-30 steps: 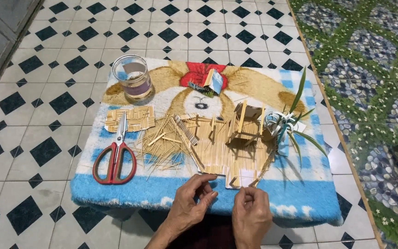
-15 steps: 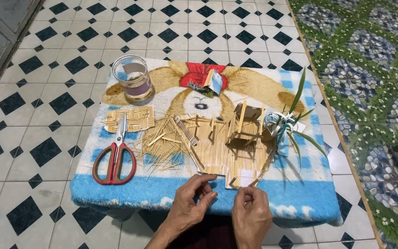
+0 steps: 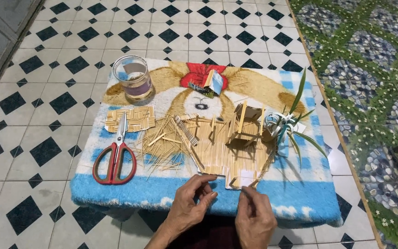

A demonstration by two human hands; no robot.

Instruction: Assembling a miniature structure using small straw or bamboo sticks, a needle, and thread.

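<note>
Hands pinching a thin stick over the mat edge

Left hand point(image 3: 190, 203) and right hand point(image 3: 253, 216) grip a toothpick point(image 3: 229, 190) by fingertips, near the stick model point(image 3: 226, 147); scissors point(image 3: 115, 157) lie within reach.

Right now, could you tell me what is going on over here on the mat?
A person sits at a blue-edged mat on a tiled floor. The left hand and the right hand pinch something thin between them; it is too small to identify. Just beyond lies a flat panel of thin wooden sticks bearing a small stick-built frame. Loose sticks, red-handled scissors and a glass jar lie to the left.
</note>
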